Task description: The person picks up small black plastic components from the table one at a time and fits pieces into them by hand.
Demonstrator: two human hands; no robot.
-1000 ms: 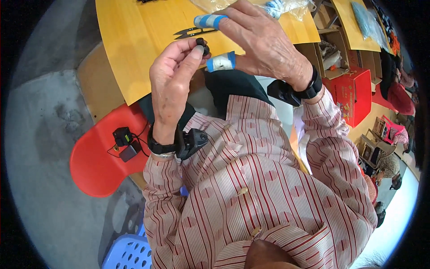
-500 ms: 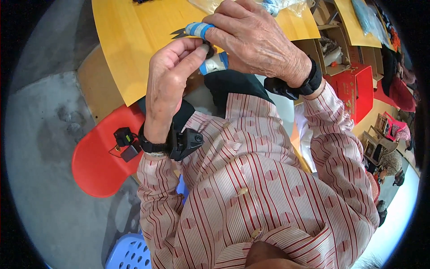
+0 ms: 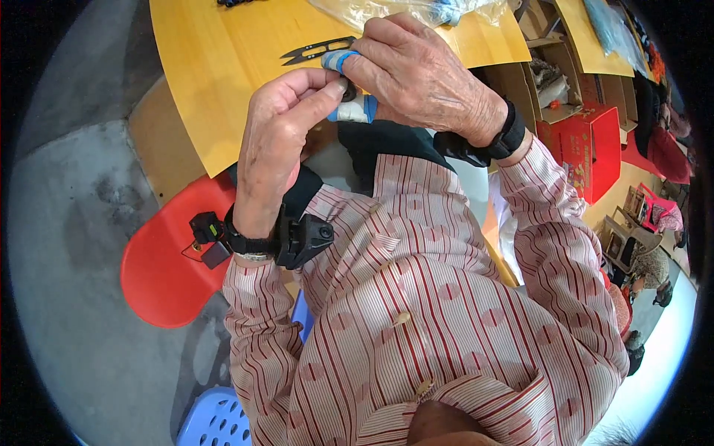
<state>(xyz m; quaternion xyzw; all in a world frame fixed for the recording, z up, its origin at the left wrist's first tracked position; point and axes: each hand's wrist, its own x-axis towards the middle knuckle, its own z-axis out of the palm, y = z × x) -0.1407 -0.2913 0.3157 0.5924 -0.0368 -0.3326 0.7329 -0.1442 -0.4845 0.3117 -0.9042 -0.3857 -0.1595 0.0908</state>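
Observation:
My left hand (image 3: 286,119) pinches a small dark round piece (image 3: 349,91), which looks ring-shaped, between thumb and fingers. My right hand (image 3: 420,74) meets it from the other side. Blue and white tape wraps the right index finger and thumb, and these close around the same dark piece. Part of the piece is hidden behind the fingertips. Just beyond the hands, black thread snips (image 3: 316,52) lie on the yellow table (image 3: 223,82), blades pointing left. Both hands are held over the table's near edge, above my lap.
A clear plastic bag (image 3: 349,11) lies at the table's far side. On the right stand an open cardboard box (image 3: 554,78) and a red box (image 3: 595,152). To the left is a red chair (image 3: 160,275) with small black devices (image 3: 208,230); a blue stool (image 3: 208,416) stands lower down.
The right hand has shifted slightly, and its taped fingers have drawn nearer each other. The snips now show almost whole; before, only their blades showed past the fingers. The dark piece stays pinched.

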